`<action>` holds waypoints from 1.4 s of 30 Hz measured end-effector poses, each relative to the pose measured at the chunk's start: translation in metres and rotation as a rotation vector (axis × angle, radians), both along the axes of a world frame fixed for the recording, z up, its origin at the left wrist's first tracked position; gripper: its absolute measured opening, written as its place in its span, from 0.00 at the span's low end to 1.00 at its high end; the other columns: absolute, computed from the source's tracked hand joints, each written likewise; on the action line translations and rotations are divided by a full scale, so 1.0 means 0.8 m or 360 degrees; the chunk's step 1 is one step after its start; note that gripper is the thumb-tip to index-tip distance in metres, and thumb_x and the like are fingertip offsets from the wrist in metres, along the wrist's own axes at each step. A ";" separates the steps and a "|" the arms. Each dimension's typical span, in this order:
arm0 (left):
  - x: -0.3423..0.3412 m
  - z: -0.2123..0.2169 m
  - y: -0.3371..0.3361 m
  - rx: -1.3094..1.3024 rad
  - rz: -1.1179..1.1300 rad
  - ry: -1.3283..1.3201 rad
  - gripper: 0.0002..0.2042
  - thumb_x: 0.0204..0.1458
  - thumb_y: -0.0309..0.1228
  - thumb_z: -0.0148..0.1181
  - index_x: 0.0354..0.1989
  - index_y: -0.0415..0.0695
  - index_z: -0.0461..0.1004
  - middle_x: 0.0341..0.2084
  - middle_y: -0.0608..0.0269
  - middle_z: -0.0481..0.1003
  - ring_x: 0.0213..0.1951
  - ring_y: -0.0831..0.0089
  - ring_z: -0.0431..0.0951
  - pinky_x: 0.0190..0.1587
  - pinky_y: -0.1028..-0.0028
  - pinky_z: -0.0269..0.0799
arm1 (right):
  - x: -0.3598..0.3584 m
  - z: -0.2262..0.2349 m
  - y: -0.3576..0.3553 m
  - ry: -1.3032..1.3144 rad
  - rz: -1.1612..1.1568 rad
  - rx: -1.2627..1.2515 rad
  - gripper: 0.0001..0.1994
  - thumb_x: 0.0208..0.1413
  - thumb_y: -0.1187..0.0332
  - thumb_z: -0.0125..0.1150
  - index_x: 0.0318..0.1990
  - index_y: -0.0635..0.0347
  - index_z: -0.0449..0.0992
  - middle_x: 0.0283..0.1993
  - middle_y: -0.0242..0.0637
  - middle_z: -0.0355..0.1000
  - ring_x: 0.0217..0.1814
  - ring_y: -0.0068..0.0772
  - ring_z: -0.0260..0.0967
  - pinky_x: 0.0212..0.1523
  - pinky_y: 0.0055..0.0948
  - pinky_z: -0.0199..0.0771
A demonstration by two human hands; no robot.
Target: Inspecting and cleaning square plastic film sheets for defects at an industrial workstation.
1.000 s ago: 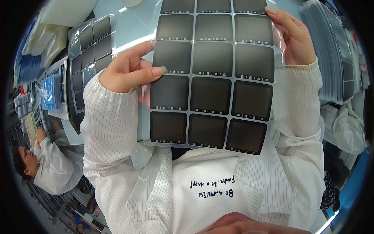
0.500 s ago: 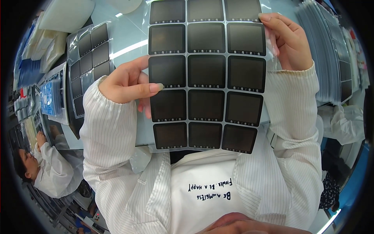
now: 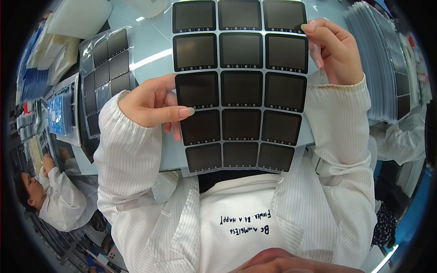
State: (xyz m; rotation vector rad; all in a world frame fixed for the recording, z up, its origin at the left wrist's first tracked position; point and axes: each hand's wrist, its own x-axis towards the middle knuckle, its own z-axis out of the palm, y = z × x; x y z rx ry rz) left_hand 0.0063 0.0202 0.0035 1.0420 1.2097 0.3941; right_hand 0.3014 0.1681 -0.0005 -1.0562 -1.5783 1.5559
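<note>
A clear sheet carrying rows of dark, rounded rectangular panels [image 3: 241, 88] is held up in front of my chest, over the table edge. Each panel has a row of small light marks along its lower rim. My left hand [image 3: 152, 103] grips the sheet's left edge, thumb on the front and fingers behind. At the upper right edge, my right hand [image 3: 336, 48] pinches the sheet between thumb and fingers. The fingers behind the sheet are partly hidden.
A similar panel sheet [image 3: 108, 68] in clear film lies to the left, beside a blue-and-clear packet [image 3: 59, 113]. A tall stack of clear sheets [image 3: 373, 63] stands at right. White foam-like material [image 3: 77, 18] is at far left. A co-worker [image 3: 59, 195] sits at lower left.
The sheet's upper part has shifted down and its lower end has tilted away, so the lower rows look shorter. My left hand has moved slightly down with it.
</note>
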 end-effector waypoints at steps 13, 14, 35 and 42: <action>0.001 -0.004 0.002 -0.0019 0.0016 -0.0050 0.17 0.50 0.29 0.58 0.47 0.36 0.65 0.20 0.60 0.75 0.22 0.68 0.79 0.23 0.79 0.70 | -0.006 -0.003 -0.002 -0.0020 -0.0014 -0.0006 0.07 0.51 0.66 0.57 0.28 0.59 0.76 0.14 0.24 0.62 0.10 0.12 0.52 0.14 0.12 0.47; 0.001 -0.002 0.002 0.0005 -0.0013 -0.0108 0.18 0.50 0.29 0.57 0.48 0.37 0.64 0.20 0.60 0.74 0.22 0.67 0.79 0.23 0.79 0.70 | -0.005 -0.001 -0.003 -0.0018 -0.0015 0.0002 0.07 0.51 0.66 0.57 0.28 0.59 0.76 0.14 0.24 0.62 0.10 0.12 0.52 0.14 0.12 0.47; -0.007 -0.009 0.005 -0.0114 -0.0018 -0.0318 0.15 0.53 0.27 0.52 0.48 0.35 0.64 0.19 0.61 0.74 0.23 0.68 0.79 0.26 0.78 0.71 | 0.003 -0.002 0.001 0.0028 -0.0006 0.0105 0.07 0.51 0.66 0.56 0.30 0.60 0.76 0.16 0.23 0.64 0.13 0.10 0.52 0.15 0.12 0.48; -0.002 -0.002 0.007 -0.0114 0.0002 -0.0322 0.17 0.53 0.28 0.53 0.49 0.36 0.63 0.22 0.60 0.75 0.23 0.68 0.79 0.27 0.77 0.72 | 0.005 -0.004 0.003 0.0067 0.0006 0.0140 0.07 0.51 0.66 0.56 0.31 0.60 0.76 0.17 0.23 0.63 0.12 0.11 0.51 0.15 0.13 0.48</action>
